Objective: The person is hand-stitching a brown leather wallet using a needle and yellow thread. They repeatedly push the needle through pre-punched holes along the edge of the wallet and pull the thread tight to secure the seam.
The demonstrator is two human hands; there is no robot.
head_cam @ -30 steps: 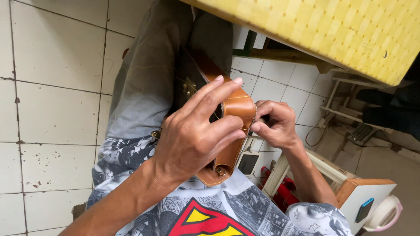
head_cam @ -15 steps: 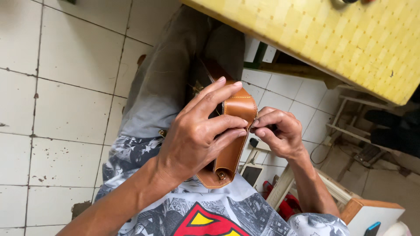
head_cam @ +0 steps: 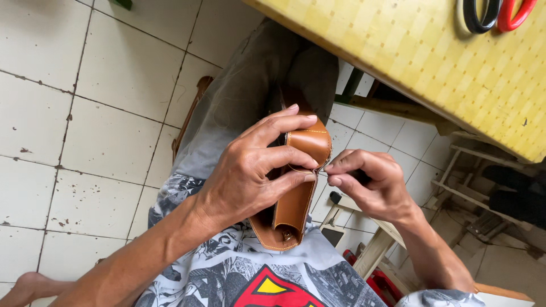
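Left hand [head_cam: 250,176] has its grip closed around a tan, stitched leather pouch with a folded flap [head_cam: 298,176], held upright over the lap, below the near edge of the yellow chequered worktop [head_cam: 432,62]. Right hand [head_cam: 369,182], just right of the pouch, pinches shut at the flap's seam; what it pinches is too small to tell. Black and red scissor handles [head_cam: 497,14] lie on the worktop, well above the pouch.

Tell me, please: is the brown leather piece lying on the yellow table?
No, the brown leather piece is held over the lap by the left hand, below the edge of the yellow table.
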